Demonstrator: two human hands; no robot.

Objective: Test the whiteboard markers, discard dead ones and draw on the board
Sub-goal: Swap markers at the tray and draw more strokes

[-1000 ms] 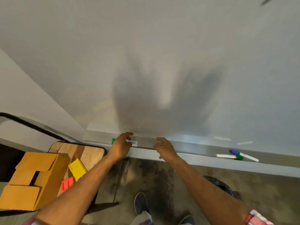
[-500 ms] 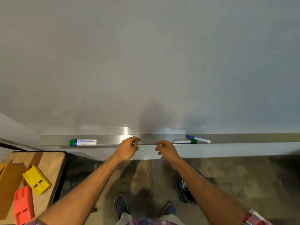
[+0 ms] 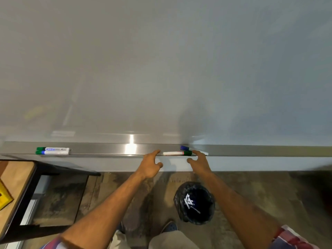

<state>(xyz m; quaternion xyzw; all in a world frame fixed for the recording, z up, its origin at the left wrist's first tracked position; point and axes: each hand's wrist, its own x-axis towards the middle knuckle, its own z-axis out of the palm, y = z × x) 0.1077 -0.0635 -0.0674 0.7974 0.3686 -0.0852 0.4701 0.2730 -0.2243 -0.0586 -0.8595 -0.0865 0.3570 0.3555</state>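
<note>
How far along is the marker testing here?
Done: some marker-like discards lie in the bin. In hand: nothing; the left hand and right hand flank the green-capped marker on the tray. Left: that one, the blue-capped marker, the left pair; the whiteboard shows no drawing.

The whiteboard [image 3: 161, 69] is blank. On its metal tray [image 3: 107, 149] lie four markers: two green-capped ones [image 3: 53, 150] side by side at the left, and a green-capped marker [image 3: 177, 153] with a blue-capped marker [image 3: 185, 147] just behind it near the middle.
</note>
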